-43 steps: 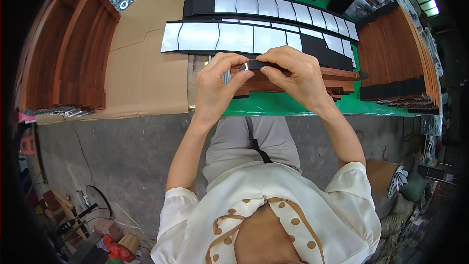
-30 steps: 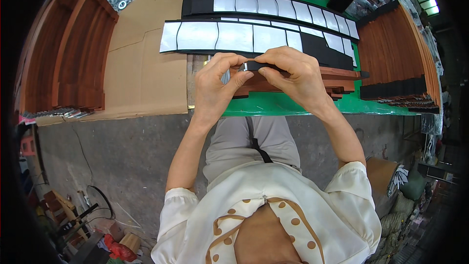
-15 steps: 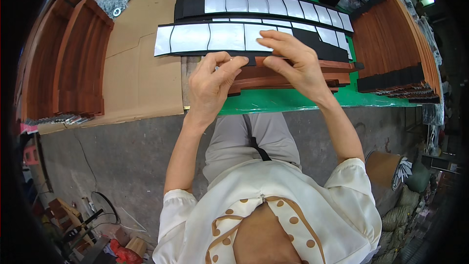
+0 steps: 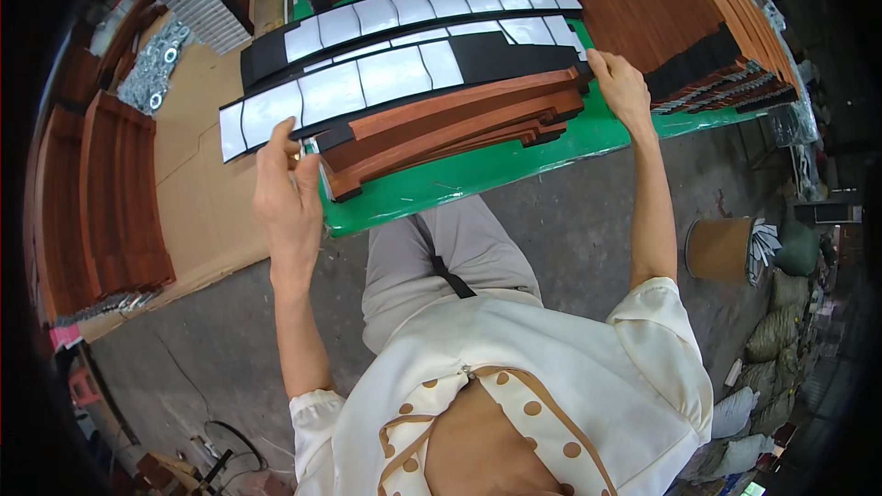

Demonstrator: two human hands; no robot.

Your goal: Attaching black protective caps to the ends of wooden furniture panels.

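A reddish-brown slat (image 4: 459,107) with black ends lies on top of a small stack of similar slats, in front of me. My left hand (image 4: 289,193) is at its left end, index finger and thumb on either side of that end, where a bit of silver shows. At the far right end, my right hand (image 4: 622,92) has its fingertips pressed together on the slat's tip. Just behind the slat lies a black strip (image 4: 501,57) bearing a row of white pieces (image 4: 331,92); its right part is bare black. Another such strip (image 4: 432,7) lies farther back.
Stacked brown slats stand at the right (image 4: 680,18) and on cardboard (image 4: 207,152) at the left (image 4: 119,193). Metal rings and small hardware (image 4: 156,64) are heaped at the back left. A green cover (image 4: 413,188) lies under the slats. A brown drum (image 4: 721,248) stands on the floor.
My hands have moved apart, from close together above the slat to its two ends. The view has shifted and turned, so the table now appears tilted.
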